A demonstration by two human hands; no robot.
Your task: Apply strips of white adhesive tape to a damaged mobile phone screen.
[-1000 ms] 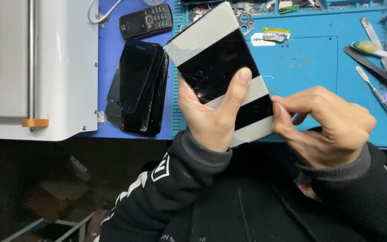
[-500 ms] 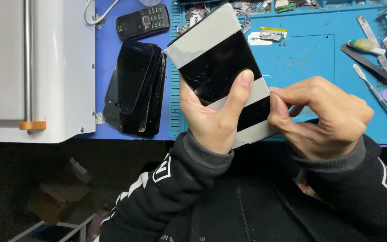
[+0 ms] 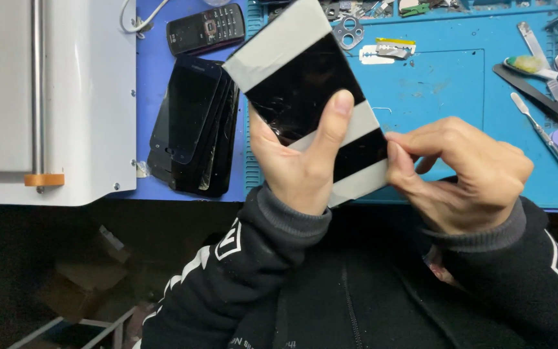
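Note:
My left hand (image 3: 301,165) grips a black phone screen panel (image 3: 305,90) from behind, thumb pressed across its front. The cracked panel carries grey tape strips across its top, middle and lower end. It is tilted, upper end toward the far left. My right hand (image 3: 463,171) pinches the panel's lower right edge at the tape, fingers curled tight.
A stack of black phone screens (image 3: 192,126) lies left of the panel on the blue mat (image 3: 447,84). A small keypad phone (image 3: 205,28) sits behind it. A white machine (image 3: 53,103) fills the left. Tweezers and metal tools (image 3: 550,90) lie far right, a razor blade (image 3: 385,52) behind.
My right hand has slid slightly along the panel's lower right edge; the panel has stayed in my left hand at about the same tilt.

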